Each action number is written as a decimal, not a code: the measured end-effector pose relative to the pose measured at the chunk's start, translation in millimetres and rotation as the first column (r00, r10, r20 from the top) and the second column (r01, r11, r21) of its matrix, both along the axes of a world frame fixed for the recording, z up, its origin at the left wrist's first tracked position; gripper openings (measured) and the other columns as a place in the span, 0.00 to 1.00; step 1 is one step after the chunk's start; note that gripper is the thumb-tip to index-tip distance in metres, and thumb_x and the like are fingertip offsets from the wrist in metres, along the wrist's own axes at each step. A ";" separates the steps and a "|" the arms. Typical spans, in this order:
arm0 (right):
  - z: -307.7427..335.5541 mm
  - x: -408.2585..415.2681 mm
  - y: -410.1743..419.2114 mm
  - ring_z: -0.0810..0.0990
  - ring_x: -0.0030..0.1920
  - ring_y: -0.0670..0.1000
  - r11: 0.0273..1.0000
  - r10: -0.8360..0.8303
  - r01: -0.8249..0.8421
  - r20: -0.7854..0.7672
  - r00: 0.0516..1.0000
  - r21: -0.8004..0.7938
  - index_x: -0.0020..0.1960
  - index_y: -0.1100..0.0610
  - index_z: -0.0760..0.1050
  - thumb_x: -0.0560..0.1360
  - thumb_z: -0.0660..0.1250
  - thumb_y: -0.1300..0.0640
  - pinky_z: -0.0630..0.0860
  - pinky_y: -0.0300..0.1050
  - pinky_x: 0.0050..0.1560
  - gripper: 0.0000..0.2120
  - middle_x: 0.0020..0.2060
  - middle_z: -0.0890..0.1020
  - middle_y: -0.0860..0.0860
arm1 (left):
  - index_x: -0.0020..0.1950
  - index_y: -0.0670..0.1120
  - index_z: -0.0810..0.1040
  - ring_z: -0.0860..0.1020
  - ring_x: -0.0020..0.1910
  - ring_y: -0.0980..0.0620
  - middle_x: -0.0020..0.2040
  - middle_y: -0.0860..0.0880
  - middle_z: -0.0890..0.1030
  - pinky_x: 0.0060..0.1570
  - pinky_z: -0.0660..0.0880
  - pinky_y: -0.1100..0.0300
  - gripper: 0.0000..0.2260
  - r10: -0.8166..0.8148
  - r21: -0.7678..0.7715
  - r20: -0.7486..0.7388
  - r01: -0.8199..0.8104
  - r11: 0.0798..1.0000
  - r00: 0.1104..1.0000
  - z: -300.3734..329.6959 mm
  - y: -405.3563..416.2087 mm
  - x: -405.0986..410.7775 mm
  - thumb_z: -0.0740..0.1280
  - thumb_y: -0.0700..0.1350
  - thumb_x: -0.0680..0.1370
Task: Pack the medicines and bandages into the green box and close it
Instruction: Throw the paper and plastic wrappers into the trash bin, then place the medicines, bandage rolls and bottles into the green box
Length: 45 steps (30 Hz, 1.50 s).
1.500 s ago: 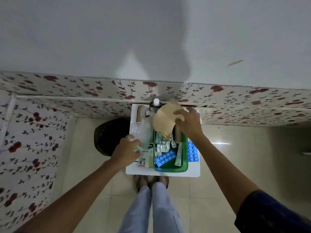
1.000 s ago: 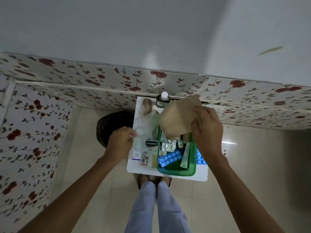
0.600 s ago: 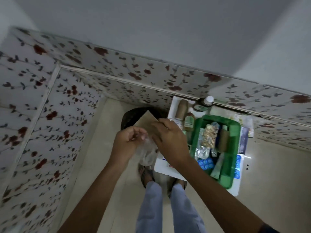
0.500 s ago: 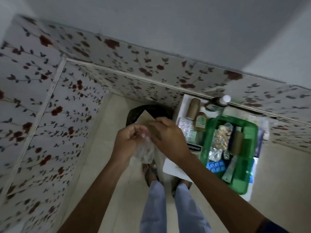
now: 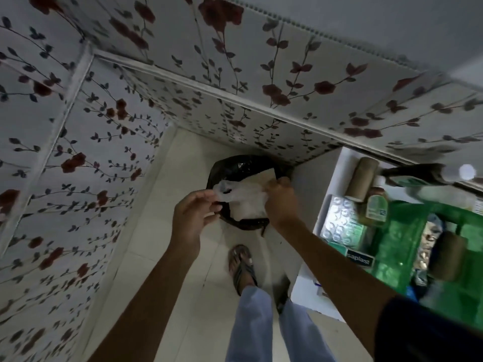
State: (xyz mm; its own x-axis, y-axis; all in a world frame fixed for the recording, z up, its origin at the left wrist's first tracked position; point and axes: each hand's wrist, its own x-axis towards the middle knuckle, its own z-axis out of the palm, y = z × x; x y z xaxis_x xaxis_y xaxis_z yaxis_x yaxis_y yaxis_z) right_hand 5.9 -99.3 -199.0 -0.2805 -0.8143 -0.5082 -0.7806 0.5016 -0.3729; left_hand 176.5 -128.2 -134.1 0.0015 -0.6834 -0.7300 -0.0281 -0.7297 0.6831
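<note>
Left hand (image 5: pixel 192 218): I see thumb and fingertips pinched on the loose end of a clear plastic wrapper (image 5: pixel 236 195), above the rim of the bin.
Right hand (image 5: pixel 281 202): closed on the other end of that wrapper together with a tan flat packet (image 5: pixel 265 177); I cannot tell whether the packet sits inside the wrapper.
Black bin (image 5: pixel 235 165): on the floor in the corner, lined with a dark bag, directly under both hands.
Green box (image 5: pixel 392 246): open, on the white table (image 5: pixel 307 184) at the right; a brown bandage roll (image 5: pixel 448 254) and blurred foil packs lie in it.
Outside the box: a second brown roll (image 5: pixel 362 178), a small green-label bottle (image 5: pixel 376 205), a silver blister pack (image 5: pixel 339 220), all on the table just left of the box.
Blur: right edge smeared; I read no labels there.
</note>
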 end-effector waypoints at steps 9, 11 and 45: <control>-134.8 23.4 -28.2 0.68 0.63 0.61 0.873 -0.028 -0.025 0.100 0.995 0.488 0.69 0.67 0.57 0.76 0.60 0.59 0.71 0.49 0.59 0.25 0.72 0.53 0.61 | 0.44 0.44 0.77 0.79 0.40 0.48 0.43 0.45 0.81 0.40 0.77 0.59 0.07 0.001 0.179 -0.023 0.003 0.984 1.000 -109.2 -14.1 0.2 0.61 0.35 0.76; -142.6 24.7 -25.1 0.64 0.66 0.63 0.852 -0.015 -0.076 0.169 0.986 0.518 0.69 0.63 0.57 0.76 0.59 0.58 0.69 0.50 0.61 0.24 0.71 0.55 0.62 | 0.44 0.44 0.77 0.78 0.40 0.48 0.43 0.45 0.81 0.42 0.76 0.57 0.06 -0.023 0.199 -0.023 0.027 0.980 0.999 -116.7 -11.7 -1.2 0.62 0.35 0.75; 156.9 -146.7 180.0 0.82 0.38 0.53 0.874 -0.278 0.368 0.293 0.915 -0.317 0.48 0.56 0.80 0.72 0.65 0.66 0.79 0.44 0.42 0.09 0.39 0.84 0.55 | 0.57 0.43 0.72 0.78 0.53 0.42 0.55 0.43 0.79 0.44 0.72 0.56 0.20 -0.634 0.003 0.609 0.798 0.602 0.476 1.7 150.3 -159.8 0.71 0.49 0.69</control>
State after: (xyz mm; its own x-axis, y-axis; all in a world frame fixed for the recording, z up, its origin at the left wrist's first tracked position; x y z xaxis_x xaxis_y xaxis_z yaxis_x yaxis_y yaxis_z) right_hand -140.8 80.7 -42.1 -0.4707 -0.8359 -0.2822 -0.4672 0.5075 -0.7240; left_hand 16.6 22.0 -132.3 -0.2756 -0.7663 -0.5803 -0.8477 -0.0909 0.5226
